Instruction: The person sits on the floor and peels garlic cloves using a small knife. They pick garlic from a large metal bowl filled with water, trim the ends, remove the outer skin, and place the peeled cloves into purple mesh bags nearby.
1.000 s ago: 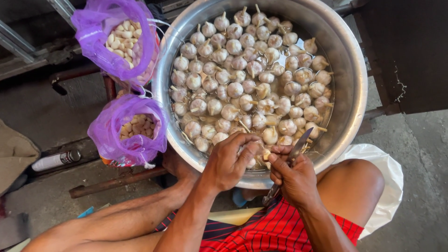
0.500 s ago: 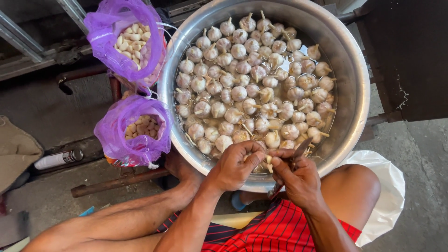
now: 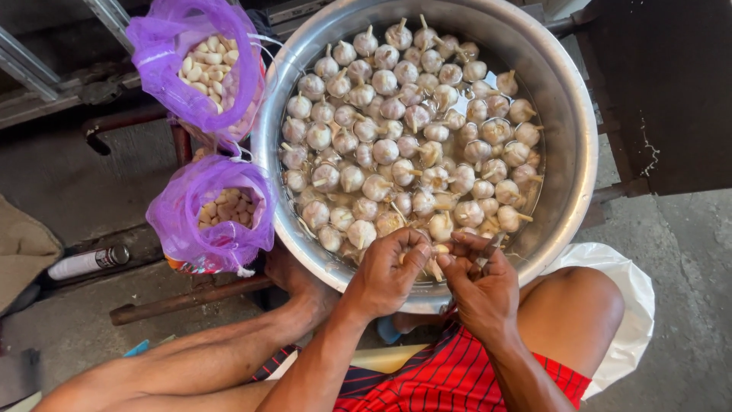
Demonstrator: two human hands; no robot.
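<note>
The left hand [image 3: 385, 271] and right hand [image 3: 480, 278] pinch one garlic bulb [image 3: 436, 263] together over the near rim of a big metal basin [image 3: 568, 152] full of bulbs in water. Two purple mesh bags [image 3: 171, 221] of peeled cloves hang just beside it.

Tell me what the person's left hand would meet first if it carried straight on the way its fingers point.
The left hand points up and right over the near rim of the round steel basin. It would probably first meet the pale garlic bulb just beyond its fingertips, though depth is unclear.
</note>
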